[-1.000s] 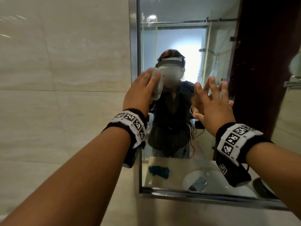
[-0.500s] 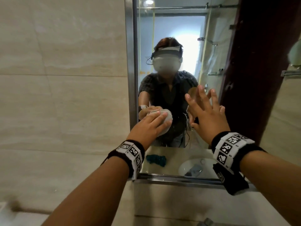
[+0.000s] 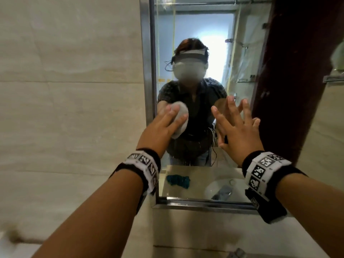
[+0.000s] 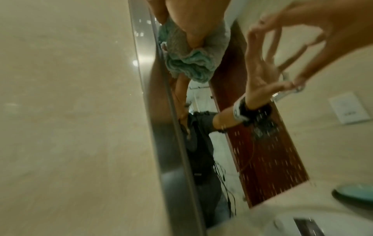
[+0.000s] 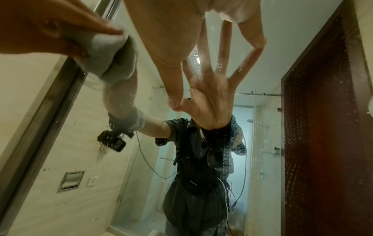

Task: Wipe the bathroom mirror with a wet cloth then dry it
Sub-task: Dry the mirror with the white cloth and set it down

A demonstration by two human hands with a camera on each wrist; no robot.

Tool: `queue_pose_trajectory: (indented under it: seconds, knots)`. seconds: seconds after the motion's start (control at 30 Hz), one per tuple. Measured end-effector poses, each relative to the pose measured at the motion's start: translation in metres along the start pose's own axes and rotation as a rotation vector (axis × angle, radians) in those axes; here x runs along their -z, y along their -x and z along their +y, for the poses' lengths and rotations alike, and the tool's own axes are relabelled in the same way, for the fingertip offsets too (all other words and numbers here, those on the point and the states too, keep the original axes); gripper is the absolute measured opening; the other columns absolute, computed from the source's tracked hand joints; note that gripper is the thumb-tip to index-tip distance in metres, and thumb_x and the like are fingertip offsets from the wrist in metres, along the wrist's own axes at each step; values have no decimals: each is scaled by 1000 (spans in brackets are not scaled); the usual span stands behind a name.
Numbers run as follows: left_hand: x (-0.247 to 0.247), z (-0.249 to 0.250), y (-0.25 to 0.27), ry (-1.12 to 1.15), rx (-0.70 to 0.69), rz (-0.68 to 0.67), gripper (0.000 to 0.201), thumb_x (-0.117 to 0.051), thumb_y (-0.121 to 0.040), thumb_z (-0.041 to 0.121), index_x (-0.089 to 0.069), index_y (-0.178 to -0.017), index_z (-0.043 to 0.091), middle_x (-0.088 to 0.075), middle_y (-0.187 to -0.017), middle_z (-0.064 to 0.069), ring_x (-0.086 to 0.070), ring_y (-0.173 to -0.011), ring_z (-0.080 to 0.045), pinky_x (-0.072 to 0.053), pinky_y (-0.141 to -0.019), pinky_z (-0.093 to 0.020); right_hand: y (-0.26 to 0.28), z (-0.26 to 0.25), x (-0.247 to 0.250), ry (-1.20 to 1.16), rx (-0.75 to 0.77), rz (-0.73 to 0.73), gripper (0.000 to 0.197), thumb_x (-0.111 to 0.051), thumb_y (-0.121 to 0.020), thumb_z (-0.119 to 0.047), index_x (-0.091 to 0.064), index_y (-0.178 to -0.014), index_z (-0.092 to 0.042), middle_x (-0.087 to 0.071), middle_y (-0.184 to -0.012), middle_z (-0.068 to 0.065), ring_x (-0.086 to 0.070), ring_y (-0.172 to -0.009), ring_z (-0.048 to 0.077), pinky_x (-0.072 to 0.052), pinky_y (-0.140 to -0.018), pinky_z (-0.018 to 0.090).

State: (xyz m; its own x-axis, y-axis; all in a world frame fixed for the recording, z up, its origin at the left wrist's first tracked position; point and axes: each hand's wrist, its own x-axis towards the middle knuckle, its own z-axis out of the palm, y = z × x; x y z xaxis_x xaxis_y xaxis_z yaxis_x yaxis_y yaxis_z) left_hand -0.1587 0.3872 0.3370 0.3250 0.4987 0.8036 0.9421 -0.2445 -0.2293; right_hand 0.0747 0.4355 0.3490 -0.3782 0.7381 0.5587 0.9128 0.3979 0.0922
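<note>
Now wiping mirror (image 3: 195, 43) | left hand (image 3: 160, 131) pressing grey cloth (image 3: 181, 118) | right hand (image 3: 240, 131) spread, bracing glass | next probably needing lower, spotted area.

**Materials and surface finishes**

The mirror (image 3: 197, 43) is seen as glossy glass speckled with water droplets (plainest in the right wrist view), edged by a brushed metal frame (image 3: 147, 53). The cloth (image 3: 181, 119), at centre left of the head view, is shown as soft, nubby grey fabric. The wall (image 3: 65, 90) at left is clad in smooth, faintly veined beige stone. A dark reddish wood door (image 3: 297, 71) is reflected at upper right.
</note>
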Motion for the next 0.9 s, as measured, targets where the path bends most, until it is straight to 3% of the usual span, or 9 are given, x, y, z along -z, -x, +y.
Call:
queue_pose_trajectory:
  seconds: [0.07,0.17,0.27,0.37,0.5,0.6,0.73,0.83,0.9]
  knots:
    - [-12,0,28,14,-53,-93,78,-81,-57,-5,-56,-130,9,-50,-135,-22,-47,-124,-38,-46,-91,-49,0,0,1,-17,8,-3,108,-73,-77,-30,12,-143,-46,37,-148,-3,27,-138,35,-14,-105,68]
    - [-13,9,47,-72,-71,-257,100,-93,-35,6,-58,-128,18,-56,-131,-11,-58,-115,-31,-54,-82,-36,1,-1,3,-17,19,-9,106,-70,-79,-31,17,-138,-46,37,-148,-2,27,-137,36,-14,-106,66]
    - [-4,9,38,-155,-130,-270,95,-95,-28,13,-66,-119,19,-62,-122,-9,-63,-105,-29,-55,-78,-35,2,-2,4,10,11,-6,108,-71,-79,-29,16,-142,-45,44,-142,-5,28,-137,36,-16,-106,67]
    - [18,3,17,-181,-150,-232,89,-93,-35,9,-65,-120,16,-62,-122,-12,-62,-106,-33,-54,-82,-40,3,-3,4,4,20,-13,106,-70,-80,-29,14,-143,-44,43,-143,-4,28,-137,36,-14,-106,67]
    - [39,-11,-32,-40,66,-19,76,-80,-65,-1,-51,-132,16,-52,-134,-15,-50,-120,-34,-41,-98,-39,3,-4,5,-13,13,-11,101,-68,-82,-26,8,-145,-43,35,-149,-1,27,-138,36,-11,-106,67]
    - [32,-4,-50,16,70,40,66,-69,-76,-7,-48,-136,12,-47,-140,-16,-42,-129,-33,-38,-103,-42,3,-6,5,-28,25,-18,96,-65,-85,-27,9,-145,-42,31,-151,1,26,-138,37,-8,-107,65]
    - [-2,25,-24,-5,-120,-113,60,-54,-81,4,-45,-138,16,-44,-143,-14,-43,-130,-36,-35,-104,-52,4,-5,-1,-3,20,24,104,-69,-82,-24,12,-145,-43,36,-149,-2,28,-137,35,-13,-105,68]
    - [-22,50,-3,-64,-266,-245,58,-53,-81,5,-47,-138,15,-43,-145,-12,-44,-130,-33,-34,-107,-47,3,-2,-6,10,28,27,102,-68,-83,-25,12,-145,-43,36,-149,-3,28,-137,34,-13,-106,69]
    - [-30,59,12,-121,-329,-392,68,-65,-79,5,-42,-141,18,-36,-150,-8,-38,-135,-29,-29,-109,-41,3,0,-8,20,35,29,103,-69,-82,-25,11,-145,-43,35,-149,-3,27,-138,35,-13,-106,69]
